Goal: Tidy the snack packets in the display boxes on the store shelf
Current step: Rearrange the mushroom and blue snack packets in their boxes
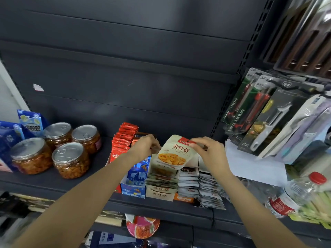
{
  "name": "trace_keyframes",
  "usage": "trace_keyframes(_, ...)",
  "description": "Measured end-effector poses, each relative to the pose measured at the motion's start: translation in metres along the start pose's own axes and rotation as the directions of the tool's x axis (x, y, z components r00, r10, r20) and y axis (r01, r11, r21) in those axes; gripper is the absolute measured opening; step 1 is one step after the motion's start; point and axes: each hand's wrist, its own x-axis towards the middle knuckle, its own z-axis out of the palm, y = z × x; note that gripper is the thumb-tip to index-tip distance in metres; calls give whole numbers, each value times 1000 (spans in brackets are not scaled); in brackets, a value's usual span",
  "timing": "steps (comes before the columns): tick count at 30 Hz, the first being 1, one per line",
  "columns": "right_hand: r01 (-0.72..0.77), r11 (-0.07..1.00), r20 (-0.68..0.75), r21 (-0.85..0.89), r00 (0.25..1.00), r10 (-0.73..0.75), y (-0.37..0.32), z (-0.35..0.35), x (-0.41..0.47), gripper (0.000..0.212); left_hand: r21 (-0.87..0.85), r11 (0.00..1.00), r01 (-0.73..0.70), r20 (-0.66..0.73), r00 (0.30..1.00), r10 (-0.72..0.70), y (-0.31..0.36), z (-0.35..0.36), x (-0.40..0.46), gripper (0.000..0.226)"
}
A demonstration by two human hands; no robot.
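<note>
A beige snack packet point(174, 153) with a red top label and a picture of yellow strips is held upright above the beige display box point(160, 192). My right hand point(208, 148) pinches its top right corner. My left hand point(146, 145) touches its left edge with fingers curled; whether it grips is unclear. The beige box holds several more packets point(162, 179) lying flat. To its left stand a blue box point(135, 176) and a row of red packets point(123, 138). To its right lie white and dark packets point(189, 183) and a slanting stack point(210, 189).
Four clear jars with metal lids point(70, 159) stand on the dark shelf point(161, 210) at the left, with blue packets point(31, 122) behind them. Packaged knives and peelers point(265, 115) hang at the right. A water bottle point(293, 196) lies at the lower right. A lower shelf holds more goods.
</note>
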Motion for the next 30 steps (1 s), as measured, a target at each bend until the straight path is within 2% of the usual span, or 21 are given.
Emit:
trace_keyframes(3, 64, 989, 146, -130, 988, -45, -1, 16, 1, 18, -35, 998, -52, 10, 999, 52, -6, 1, 1, 11)
trace_keyframes(7, 144, 927, 425, -347, 905, 18, -5, 37, -2, 24, -76, 995, -69, 11, 997, 70, -10, 1, 4, 11)
trace_keyframes(11, 68, 951, 487, -300, 869, 91, -4, 47, -6, 25, -65, 994, -88, 30, 995, 90, -13, 0, 5, 15)
trace_keyframes(13, 111, 932, 511, -345, 855, 87, -1, 52, -7, 24, -69, 994, -85, 32, 996, 87, -14, 0, 4, 16)
trace_keyframes(18, 74, 906, 302, -417, 951, 61, 9, 59, -5, 28, -71, 994, -78, 38, 996, 81, -13, 1, 4, 19)
trace_keyframes(22, 63, 879, 293, -474, 952, 90, 12, 65, 2, 25, -91, 993, -73, 17, 997, 74, -14, 3, 2, 20)
trace_keyframes(25, 97, 850, 257, -517, 965, 46, 11, 71, 7, 16, -111, 992, -62, 0, 998, 62, -15, 4, -2, 21)
trace_keyframes(30, 83, 805, 202, -587, 978, 47, 13, 74, 19, 18, -168, 986, -19, 7, 1000, 21, -15, 4, -6, 29)
